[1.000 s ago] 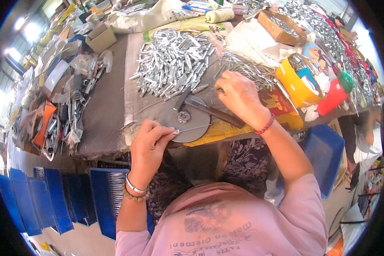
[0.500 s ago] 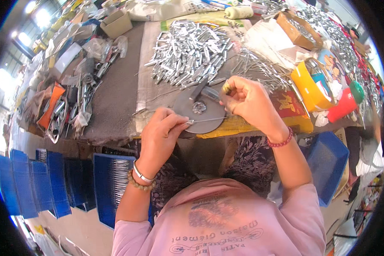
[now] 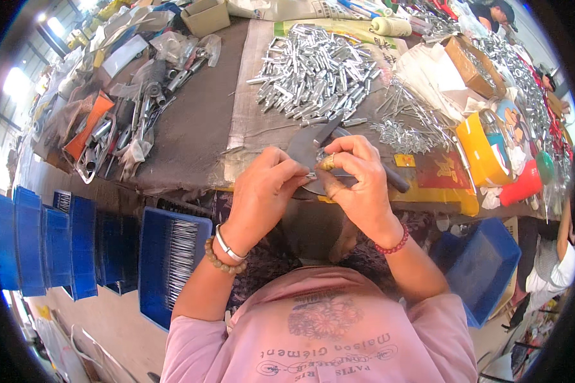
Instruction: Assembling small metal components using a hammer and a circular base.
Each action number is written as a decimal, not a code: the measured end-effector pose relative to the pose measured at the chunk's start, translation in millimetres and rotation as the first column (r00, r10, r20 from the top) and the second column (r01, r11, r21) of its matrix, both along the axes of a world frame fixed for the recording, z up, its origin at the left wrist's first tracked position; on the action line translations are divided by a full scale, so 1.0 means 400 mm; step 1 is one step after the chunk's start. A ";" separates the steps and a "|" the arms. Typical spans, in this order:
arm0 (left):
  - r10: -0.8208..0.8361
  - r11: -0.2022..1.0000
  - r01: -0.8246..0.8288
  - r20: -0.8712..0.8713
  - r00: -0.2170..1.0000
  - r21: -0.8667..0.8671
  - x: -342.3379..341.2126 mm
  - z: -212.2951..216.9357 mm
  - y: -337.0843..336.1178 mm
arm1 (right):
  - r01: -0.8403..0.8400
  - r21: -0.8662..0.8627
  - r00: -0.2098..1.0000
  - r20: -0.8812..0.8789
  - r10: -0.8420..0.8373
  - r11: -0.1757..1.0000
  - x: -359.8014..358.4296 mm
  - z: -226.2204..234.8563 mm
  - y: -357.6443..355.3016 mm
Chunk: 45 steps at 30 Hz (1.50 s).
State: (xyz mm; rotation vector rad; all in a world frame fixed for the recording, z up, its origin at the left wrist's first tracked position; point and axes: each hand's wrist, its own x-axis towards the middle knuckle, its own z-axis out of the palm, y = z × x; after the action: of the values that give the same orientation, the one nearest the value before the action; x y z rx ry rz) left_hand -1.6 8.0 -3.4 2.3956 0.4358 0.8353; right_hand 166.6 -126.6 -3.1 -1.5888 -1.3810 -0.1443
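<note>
Since the earlier frame I've drawn both hands together: left hand (image 3: 265, 185) and right hand (image 3: 358, 182) now pinch a small metal piece (image 3: 317, 171) between them, over the grey disc (image 3: 306, 150). A yellow-red packet (image 3: 437, 172) lies just right of my right hand.

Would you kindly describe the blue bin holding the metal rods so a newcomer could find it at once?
Start at the worktable and look below its front edge, beside the left hand. The blue bin there, unlike the blue crates stacked further left, shows a row of thin silvery rods inside.
</note>
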 end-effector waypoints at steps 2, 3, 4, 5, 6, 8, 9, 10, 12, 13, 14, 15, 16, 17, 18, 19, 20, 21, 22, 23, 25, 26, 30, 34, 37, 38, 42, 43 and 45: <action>-0.010 1.000 0.010 -0.004 1.000 -0.026 -0.002 -0.002 0.001 | -0.004 -0.004 1.000 -0.006 0.004 1.000 -0.004 -0.012 0.004; -0.005 1.000 0.005 -0.003 1.000 -0.028 -0.001 -0.004 0.001 | 0.001 -0.008 1.000 -0.009 -0.001 1.000 -0.003 -0.016 0.004; -0.010 1.000 0.011 0.010 1.000 -0.028 0.000 -0.005 0.001 | -0.004 -0.010 1.000 -0.008 0.004 1.000 -0.003 -0.019 0.003; -0.015 0.999 0.016 0.023 1.000 -0.028 0.000 -0.006 0.001 | 0.003 -0.022 1.000 -0.010 -0.003 1.000 -0.003 -0.022 0.002; -0.008 1.000 0.009 0.023 1.000 -0.030 -0.001 -0.005 0.000 | 0.007 -0.033 1.000 -0.012 -0.008 0.999 -0.003 -0.023 0.001; -0.009 1.000 0.009 0.036 0.999 -0.022 -0.004 -0.001 -0.003 | -0.005 -0.038 1.000 -0.022 0.004 0.999 -0.001 -0.022 0.000; -0.006 1.000 0.007 0.035 0.999 -0.024 -0.003 -0.003 -0.001 | -0.004 -0.041 0.999 -0.032 0.003 0.999 -0.001 -0.023 0.001; -0.011 1.000 0.011 0.038 0.999 -0.024 -0.001 -0.005 0.001 | -0.006 -0.042 0.999 -0.033 0.005 0.999 -0.001 -0.025 0.001; -0.013 1.000 0.014 0.039 0.999 -0.024 0.000 -0.006 0.002 | 0.009 -0.043 1.000 -0.015 -0.010 0.999 -0.003 -0.024 0.001; -0.013 1.000 0.014 0.044 0.999 -0.017 0.000 -0.005 0.001 | 0.008 -0.043 1.000 -0.016 -0.009 0.999 -0.004 -0.024 0.001; -0.014 1.000 0.014 0.049 0.999 -0.008 0.000 -0.004 0.001 | 0.015 -0.046 1.000 0.018 -0.014 0.999 -0.005 -0.022 0.000; -0.016 1.000 0.016 0.049 0.999 -0.009 0.000 -0.005 0.000 | 0.024 -0.049 0.998 0.053 -0.021 0.999 -0.006 -0.021 -0.002; -0.014 1.000 0.014 0.050 0.999 -0.010 0.002 -0.006 0.000 | 0.027 -0.049 0.998 0.053 -0.025 0.998 -0.005 -0.019 -0.005; -0.013 1.000 0.013 0.052 0.999 -0.011 0.003 -0.007 -0.001 | 0.017 -0.056 0.994 0.112 -0.010 0.998 -0.002 -0.016 -0.008; -0.013 1.000 0.013 0.051 0.999 -0.010 0.002 -0.006 0.000 | 0.002 -0.064 0.985 0.170 0.009 0.998 0.000 -0.009 -0.009; -0.018 1.000 0.018 0.044 0.999 -0.008 0.000 -0.005 0.000 | 0.003 -0.064 0.986 0.168 0.007 0.998 0.004 0.008 -0.016; -0.023 1.000 0.023 0.037 0.999 -0.007 -0.001 -0.005 0.001 | 0.030 -0.086 0.970 0.242 -0.008 0.996 0.011 0.037 -0.027; -0.025 1.000 0.025 0.037 0.999 -0.006 -0.002 -0.006 0.002 | 0.059 -0.108 0.949 0.316 -0.022 0.992 0.018 0.062 -0.038; -0.017 1.000 0.017 0.031 0.999 -0.001 -0.003 -0.010 0.002 | 0.058 -0.108 0.949 0.315 -0.022 0.992 0.026 0.078 -0.046; -0.008 1.000 0.008 0.024 1.000 0.004 -0.004 -0.012 0.002 | 0.153 -0.168 0.930 0.359 -0.084 0.974 0.036 0.093 -0.054; -0.020 1.000 0.020 0.032 0.999 -0.016 -0.003 -0.004 -0.002 | 0.292 -0.323 0.886 0.446 -0.127 0.900 0.077 0.090 -0.077; -0.027 0.999 0.029 0.039 0.999 -0.037 -0.001 -0.001 -0.004 | 0.303 -0.321 0.883 0.449 -0.138 0.897 0.098 0.077 -0.086; -0.013 0.999 0.015 0.028 1.000 -0.046 0.000 -0.005 0.000 | 0.196 -0.296 0.945 0.313 -0.099 0.935 0.089 0.084 -0.101; -0.030 0.999 0.032 0.044 0.999 -0.042 0.002 -0.010 0.007 | 0.074 -0.267 0.974 0.225 -0.013 0.961 0.040 0.100 -0.149; -0.049 0.998 0.052 0.081 0.996 -0.042 0.002 -0.017 0.012 | 0.040 -0.167 0.969 0.247 0.003 0.985 0.013 0.118 -0.173; -0.055 0.997 0.060 0.098 0.994 -0.048 0.001 -0.019 0.013 | -0.001 -0.075 0.975 0.222 0.017 0.997 0.007 0.120 -0.178; -0.062 0.996 0.068 0.102 0.993 -0.059 0.006 -0.018 0.013 | 0.068 -0.342 0.967 0.252 0.022 0.937 -0.003 0.085 -0.189; -0.055 0.997 0.059 0.073 0.996 -0.053 0.005 -0.015 0.013 | 0.077 -0.344 0.967 0.256 0.014 0.936 -0.003 0.098 -0.192; -0.048 0.998 0.050 0.044 0.998 -0.044 0.004 -0.013 0.012 | 0.063 -0.291 0.972 0.234 0.007 0.955 0.001 0.100 -0.184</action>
State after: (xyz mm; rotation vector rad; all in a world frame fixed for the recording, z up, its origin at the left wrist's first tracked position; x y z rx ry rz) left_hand 0.0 12.9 -8.5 2.3328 0.3741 0.8444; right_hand 167.1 -200.1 36.7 -1.8889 -1.6208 -0.1499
